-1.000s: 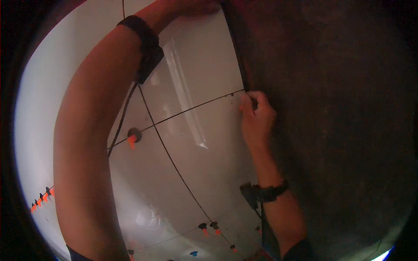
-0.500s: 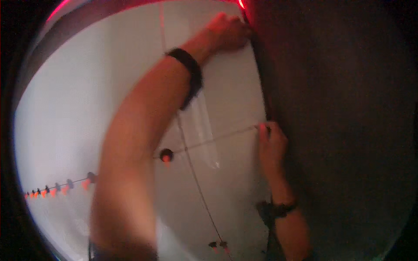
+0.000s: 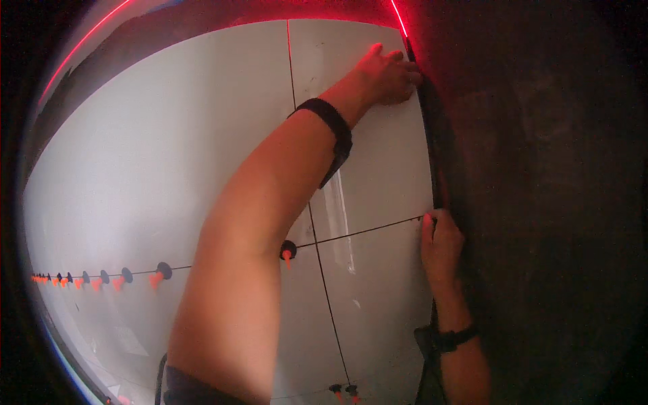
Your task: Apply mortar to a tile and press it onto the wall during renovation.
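My left hand reaches up to the right edge of the upper tile, beside a dark gap. Its fingers are apart and rest on the tile's face and rim, with nothing seen in them. Lower down, my right hand is closed at the right end of a horizontal joint. Its thumb and fingers pinch together there; what they hold, if anything, is hidden. To the left along that joint sits a tile levelling clip, a black disc with an orange stem, near my left forearm.
More levelling clips line the joint to the left. Two other clips sit low on the vertical joint. A dark wall borders the tiles at right. A red light line runs down the upper corner.
The whole view has shifted, so tiles and arms appear farther right and lower. My left hand's fingers look more spread at the edge. My right hand remains at the joint's end.
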{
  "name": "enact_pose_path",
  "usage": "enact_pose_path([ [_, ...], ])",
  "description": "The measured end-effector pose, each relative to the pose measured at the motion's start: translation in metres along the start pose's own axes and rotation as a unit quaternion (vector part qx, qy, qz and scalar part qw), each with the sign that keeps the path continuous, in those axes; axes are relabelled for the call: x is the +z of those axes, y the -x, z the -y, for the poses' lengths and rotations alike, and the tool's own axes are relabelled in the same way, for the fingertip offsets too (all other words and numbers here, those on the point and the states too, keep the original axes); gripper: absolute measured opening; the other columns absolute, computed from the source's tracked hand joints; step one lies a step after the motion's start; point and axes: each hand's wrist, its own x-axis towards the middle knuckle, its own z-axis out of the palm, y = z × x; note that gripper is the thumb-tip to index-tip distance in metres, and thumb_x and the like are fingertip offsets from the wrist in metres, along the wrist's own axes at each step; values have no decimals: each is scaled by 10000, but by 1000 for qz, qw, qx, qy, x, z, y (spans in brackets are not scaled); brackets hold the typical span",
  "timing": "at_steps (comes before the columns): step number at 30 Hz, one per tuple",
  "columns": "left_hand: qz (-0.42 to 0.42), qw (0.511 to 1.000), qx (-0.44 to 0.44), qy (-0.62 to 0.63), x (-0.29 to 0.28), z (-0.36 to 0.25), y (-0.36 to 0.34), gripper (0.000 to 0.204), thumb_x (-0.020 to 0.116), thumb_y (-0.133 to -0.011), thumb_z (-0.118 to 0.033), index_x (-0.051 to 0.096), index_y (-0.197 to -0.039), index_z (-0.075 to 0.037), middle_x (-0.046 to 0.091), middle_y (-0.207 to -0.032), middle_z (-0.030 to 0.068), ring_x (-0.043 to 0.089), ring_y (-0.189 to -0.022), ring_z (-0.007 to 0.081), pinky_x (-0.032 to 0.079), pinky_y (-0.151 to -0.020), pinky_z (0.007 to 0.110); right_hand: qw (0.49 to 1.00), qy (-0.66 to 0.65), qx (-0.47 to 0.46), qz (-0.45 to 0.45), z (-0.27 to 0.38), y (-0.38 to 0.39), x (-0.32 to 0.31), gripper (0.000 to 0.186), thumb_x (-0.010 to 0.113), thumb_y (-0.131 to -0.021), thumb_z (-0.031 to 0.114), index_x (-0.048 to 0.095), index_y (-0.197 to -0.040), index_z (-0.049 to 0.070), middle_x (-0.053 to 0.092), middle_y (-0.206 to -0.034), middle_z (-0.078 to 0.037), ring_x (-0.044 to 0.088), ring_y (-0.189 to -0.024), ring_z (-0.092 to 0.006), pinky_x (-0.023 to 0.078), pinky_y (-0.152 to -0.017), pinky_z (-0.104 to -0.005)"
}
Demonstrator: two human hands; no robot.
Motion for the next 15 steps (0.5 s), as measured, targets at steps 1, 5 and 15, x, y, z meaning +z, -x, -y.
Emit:
enact_pose_path([
  [1,4,1000,0,-3,1,0,0,487,391,-965,-448,463,-1395,-231,405,-1500,-19,390,-1347,245,324,-1074,547,1000,4,-11,-4,-3,0,2,164,556,-955,183,557,-934,20,624,-875,-216,619,-776,-424,498,-681,-487],
  [5,-159,894,108,405,89,40,-16,494,393,-966,-453,454,-1407,-238,393,-1511,-18,389,-1353,242,324,-1080,546,999,-14,-38,-7,9,-2,12,162,568,-952,201,560,-940,40,627,-871,-206,626,-747,-416,504,-654,-480],
  [15,-1,1000,-1,16,10,-2,5,393,472,-931,-354,527,-1315,-290,481,-1411,-68,434,-1309,192,331,-1044,536,999,23,16,38,-2,-4,6,133,605,-913,163,587,-928,33,650,-877,-200,631,-816,-410,495,-704,-456],
])
